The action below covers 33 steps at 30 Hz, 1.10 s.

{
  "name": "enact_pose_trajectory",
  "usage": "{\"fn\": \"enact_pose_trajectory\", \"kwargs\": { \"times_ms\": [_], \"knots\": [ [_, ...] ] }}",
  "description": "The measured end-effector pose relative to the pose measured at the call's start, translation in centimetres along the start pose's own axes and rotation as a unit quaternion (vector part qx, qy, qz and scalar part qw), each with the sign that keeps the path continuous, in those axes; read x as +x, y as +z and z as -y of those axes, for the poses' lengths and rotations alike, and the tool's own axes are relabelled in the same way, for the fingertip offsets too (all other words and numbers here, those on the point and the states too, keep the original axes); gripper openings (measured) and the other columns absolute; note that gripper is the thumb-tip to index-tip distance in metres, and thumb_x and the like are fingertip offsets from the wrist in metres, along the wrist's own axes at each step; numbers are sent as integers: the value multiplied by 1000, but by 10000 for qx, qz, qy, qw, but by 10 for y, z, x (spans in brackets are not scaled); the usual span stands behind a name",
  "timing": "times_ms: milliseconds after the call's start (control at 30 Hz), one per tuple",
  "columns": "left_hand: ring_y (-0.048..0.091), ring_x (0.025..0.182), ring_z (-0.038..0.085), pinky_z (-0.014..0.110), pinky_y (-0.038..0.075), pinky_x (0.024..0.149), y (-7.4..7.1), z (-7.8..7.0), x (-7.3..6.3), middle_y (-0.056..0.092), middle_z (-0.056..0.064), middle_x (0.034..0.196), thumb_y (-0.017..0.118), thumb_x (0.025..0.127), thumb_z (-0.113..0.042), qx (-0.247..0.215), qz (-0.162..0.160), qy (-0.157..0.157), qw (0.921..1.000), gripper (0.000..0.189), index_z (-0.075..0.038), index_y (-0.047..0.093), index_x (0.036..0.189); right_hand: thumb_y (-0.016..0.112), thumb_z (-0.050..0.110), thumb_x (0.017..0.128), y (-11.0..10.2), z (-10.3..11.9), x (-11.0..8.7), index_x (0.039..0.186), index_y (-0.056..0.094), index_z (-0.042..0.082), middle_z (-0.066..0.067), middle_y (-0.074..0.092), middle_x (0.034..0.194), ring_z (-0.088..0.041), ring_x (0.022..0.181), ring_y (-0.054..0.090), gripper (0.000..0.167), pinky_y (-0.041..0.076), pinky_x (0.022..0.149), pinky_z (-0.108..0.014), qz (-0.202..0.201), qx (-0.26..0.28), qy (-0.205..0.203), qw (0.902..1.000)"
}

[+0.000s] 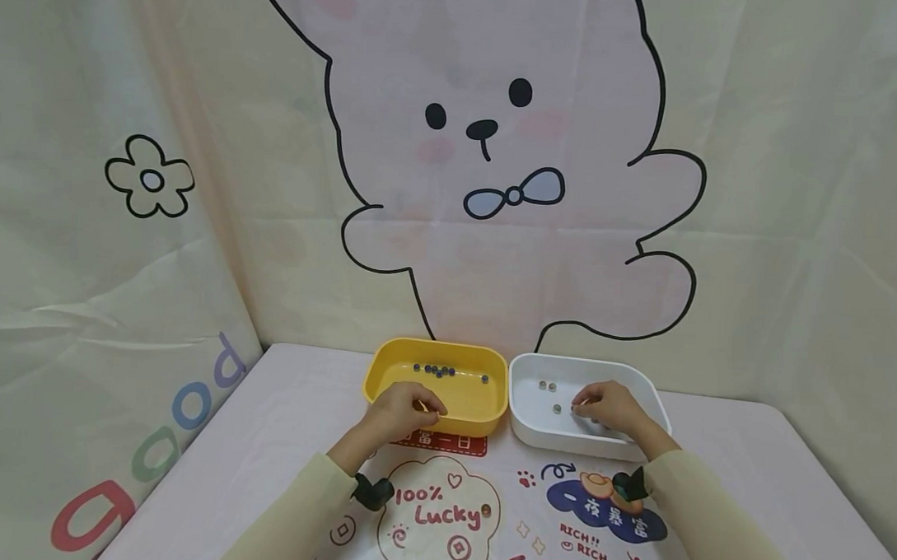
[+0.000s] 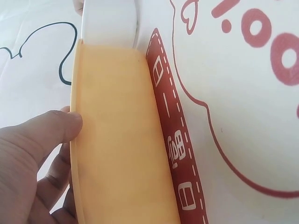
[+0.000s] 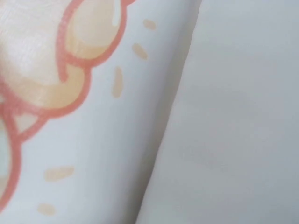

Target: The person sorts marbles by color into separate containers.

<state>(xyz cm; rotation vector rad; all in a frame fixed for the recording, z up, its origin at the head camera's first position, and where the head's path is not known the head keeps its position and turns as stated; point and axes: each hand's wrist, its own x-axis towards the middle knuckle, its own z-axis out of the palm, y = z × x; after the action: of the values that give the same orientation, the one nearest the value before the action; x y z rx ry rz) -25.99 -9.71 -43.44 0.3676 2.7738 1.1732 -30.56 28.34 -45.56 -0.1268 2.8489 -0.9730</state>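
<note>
My left hand is at the near rim of the yellow tray; in the left wrist view its thumb laps over the rim, with the curled fingers on the inner side. Several dark blue beads lie along the far part of that tray. Over in the white tray, my right hand reaches down with fingertips close together near the floor. I cannot tell whether a bead is between them. Pale greenish beads lie left of this hand, and more show partly under it.
Both trays stand side by side against the back curtain, their ends nearly touching. One brownish bead lies on the printed tablecloth in front of them. The right wrist view shows only cloth and its printed pattern.
</note>
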Motion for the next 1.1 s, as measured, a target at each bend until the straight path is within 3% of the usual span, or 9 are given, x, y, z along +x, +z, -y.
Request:
{"fn": "enact_pose_trajectory", "kwargs": {
  "times_ms": [367, 1100],
  "knots": [
    [54, 85, 15, 31, 48, 78, 0, 2, 1, 62, -10, 87, 72, 86, -25, -14, -14, 60, 10000, 6, -30, 74, 87, 73, 19, 83, 3, -2, 7, 100, 73, 8, -3, 60, 84, -16, 71, 51, 20, 42, 57, -27, 144, 272, 324, 9990],
    [54, 85, 16, 31, 47, 77, 0, 3, 0, 63, -10, 87, 71, 87, -25, -69, -13, 120, 9999, 6, -29, 75, 89, 71, 15, 84, 7, -11, 15, 100, 74, 8, -2, 62, 86, -18, 75, 49, 18, 40, 60, -28, 322, 345, 416, 9980]
  ]
}}
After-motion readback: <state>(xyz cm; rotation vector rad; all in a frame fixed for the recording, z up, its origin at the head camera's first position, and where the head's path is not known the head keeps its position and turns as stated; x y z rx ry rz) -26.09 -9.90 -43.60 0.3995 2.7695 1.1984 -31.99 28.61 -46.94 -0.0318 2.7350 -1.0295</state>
